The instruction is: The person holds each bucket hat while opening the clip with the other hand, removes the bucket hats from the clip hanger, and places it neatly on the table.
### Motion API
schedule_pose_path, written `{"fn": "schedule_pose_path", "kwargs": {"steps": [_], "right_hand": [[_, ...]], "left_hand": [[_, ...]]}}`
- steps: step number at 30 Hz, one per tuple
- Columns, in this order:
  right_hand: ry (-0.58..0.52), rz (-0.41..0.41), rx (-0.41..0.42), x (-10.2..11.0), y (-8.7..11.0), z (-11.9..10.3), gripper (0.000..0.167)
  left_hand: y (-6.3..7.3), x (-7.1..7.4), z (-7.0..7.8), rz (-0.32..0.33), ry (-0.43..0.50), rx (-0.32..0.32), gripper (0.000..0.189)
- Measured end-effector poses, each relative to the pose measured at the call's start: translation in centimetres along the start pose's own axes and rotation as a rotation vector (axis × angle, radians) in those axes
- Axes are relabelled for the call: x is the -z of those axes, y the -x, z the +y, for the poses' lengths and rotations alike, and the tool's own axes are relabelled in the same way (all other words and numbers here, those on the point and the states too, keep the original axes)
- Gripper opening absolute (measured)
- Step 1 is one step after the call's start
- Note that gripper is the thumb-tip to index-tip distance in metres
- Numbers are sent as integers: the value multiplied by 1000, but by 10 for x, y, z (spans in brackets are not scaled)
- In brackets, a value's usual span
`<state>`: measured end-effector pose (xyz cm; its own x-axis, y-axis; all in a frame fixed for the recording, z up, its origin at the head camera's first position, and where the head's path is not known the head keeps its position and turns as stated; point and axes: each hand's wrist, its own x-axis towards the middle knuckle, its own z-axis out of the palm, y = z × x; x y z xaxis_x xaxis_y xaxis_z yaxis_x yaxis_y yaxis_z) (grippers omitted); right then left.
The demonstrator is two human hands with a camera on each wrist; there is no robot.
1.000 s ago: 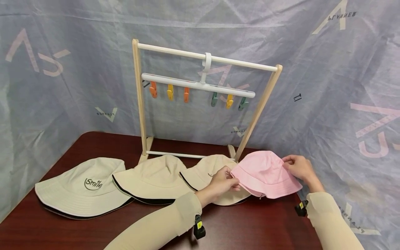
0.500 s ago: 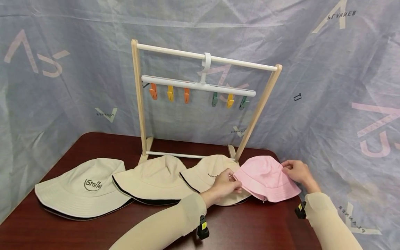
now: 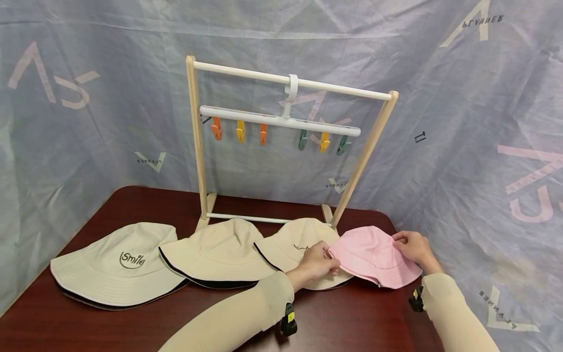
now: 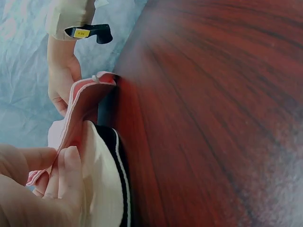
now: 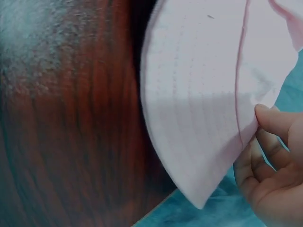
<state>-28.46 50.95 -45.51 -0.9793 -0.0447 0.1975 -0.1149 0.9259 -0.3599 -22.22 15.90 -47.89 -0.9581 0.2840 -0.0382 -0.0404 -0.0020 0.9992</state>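
A pink bucket hat (image 3: 374, 254) is at the right end of a row of hats. My left hand (image 3: 317, 264) pinches the left edge of its brim; in the left wrist view thumb and fingers meet on the pink cloth (image 4: 71, 118). On the other side my right hand (image 3: 413, 248) pinches the crown near the brim seam, as the right wrist view of the pink hat (image 5: 203, 94) shows. Beneath my left hand lies a cream hat (image 3: 286, 244) with dark lettering and a black underside, partly covered by that hand and the pink brim.
Farther left lie another cream hat (image 3: 220, 249) and a pale hat (image 3: 119, 264) marked "Smile". Behind them stands a wooden rack (image 3: 198, 142) bearing a white hanger (image 3: 281, 120) with several coloured clips. The dark red table (image 3: 343, 318) meets a grey cloth backdrop at its right edge.
The pink hat has come down and slightly nearer, with both hands still holding it. My left hand has shifted a little right and down. The other hats stay put.
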Motion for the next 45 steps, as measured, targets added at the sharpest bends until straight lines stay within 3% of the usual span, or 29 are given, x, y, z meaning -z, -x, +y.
{"fn": "schedule_pose_path", "kwargs": {"steps": [6,16,24,30,38,45], "right_hand": [[-4,-37,-30,-8,1,5,13],[-21,-2,-33,-21,2,13,10],[6,-20,-45,-19,6,10,12],[30,-47,-54,-12,9,3,21],[24,-6,3,3,14,-15,29],[-9,29,36,18,22,-40,40]], "left_hand": [[-3,2,-6,5,-4,31,23],[-8,1,-11,-6,-18,50,23],[-7,4,-12,-33,11,74,22],[-7,14,-12,-59,57,92,18],[-4,47,0,-96,25,74,24],[-1,109,16,-75,-24,25,32]]}}
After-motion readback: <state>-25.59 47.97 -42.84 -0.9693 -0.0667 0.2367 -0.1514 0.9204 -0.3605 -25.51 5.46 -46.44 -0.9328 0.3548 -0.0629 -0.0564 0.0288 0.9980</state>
